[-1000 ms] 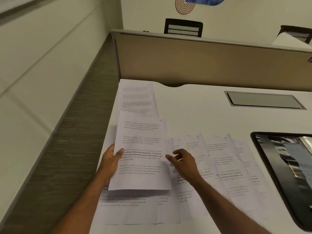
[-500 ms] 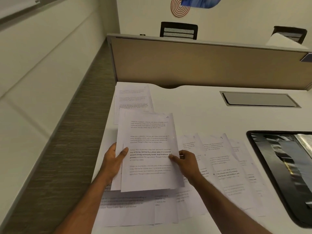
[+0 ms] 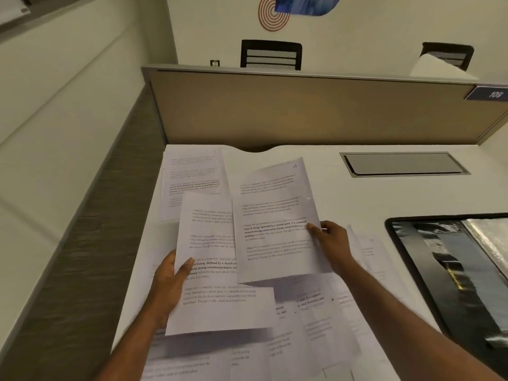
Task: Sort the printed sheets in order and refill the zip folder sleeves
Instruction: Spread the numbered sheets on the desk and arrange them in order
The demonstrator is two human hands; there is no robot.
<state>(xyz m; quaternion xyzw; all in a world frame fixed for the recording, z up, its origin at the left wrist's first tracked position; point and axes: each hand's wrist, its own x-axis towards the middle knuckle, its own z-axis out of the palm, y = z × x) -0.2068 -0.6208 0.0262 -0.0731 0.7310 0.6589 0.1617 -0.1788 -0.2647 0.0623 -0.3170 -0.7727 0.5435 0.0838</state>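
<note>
A printed sheet (image 3: 217,292) is held above the white desk (image 3: 316,166) by the left hand (image 3: 169,281), which pinches its left edge with the thumb on top and the fingers underneath. A second sheet (image 3: 275,215), marked 4 in its top corner, is pinched at its right edge by the right hand (image 3: 331,240), and its left edge overlaps the right side of the first. Beneath both, further sheets (image 3: 319,320) are fanned out along the near part of the desk, and a single page (image 3: 189,174) lies apart at the far left corner. The black zip folder (image 3: 412,259) lies open at the right edge of the desk, with shiny clear sleeves (image 3: 489,243) showing inside. A grey hatch (image 3: 404,163) is set into the desk before a tan partition (image 3: 302,111).
</note>
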